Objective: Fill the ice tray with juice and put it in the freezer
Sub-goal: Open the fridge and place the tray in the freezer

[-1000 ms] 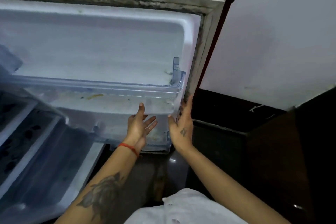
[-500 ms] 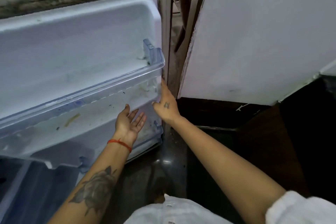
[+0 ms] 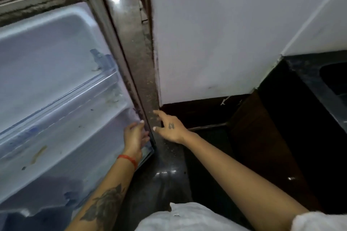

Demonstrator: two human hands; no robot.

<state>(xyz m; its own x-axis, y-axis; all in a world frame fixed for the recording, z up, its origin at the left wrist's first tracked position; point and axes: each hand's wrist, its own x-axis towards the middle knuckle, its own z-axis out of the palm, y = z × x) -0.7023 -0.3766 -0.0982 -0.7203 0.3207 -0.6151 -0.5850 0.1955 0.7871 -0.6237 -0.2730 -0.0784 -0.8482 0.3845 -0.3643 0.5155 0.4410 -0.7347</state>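
Note:
The freezer door fills the left of the view, its white inner liner facing me, with a clear plastic door shelf across it and a grey gasket round the rim. My left hand lies flat against the inner liner near the door's lower right corner, fingers straight. My right hand reaches to the door's outer edge with fingers spread, its fingertips at or near the edge. No ice tray or juice is in view.
A white wall stands right of the door. A dark counter with a sink runs along the right. A narrow gap between door and wall shows a shiny dark floor.
The door has swung leftward across the view and now shows more edge-on. Both hands have followed its lower right corner, the right hand moving from the inner side to the outer edge.

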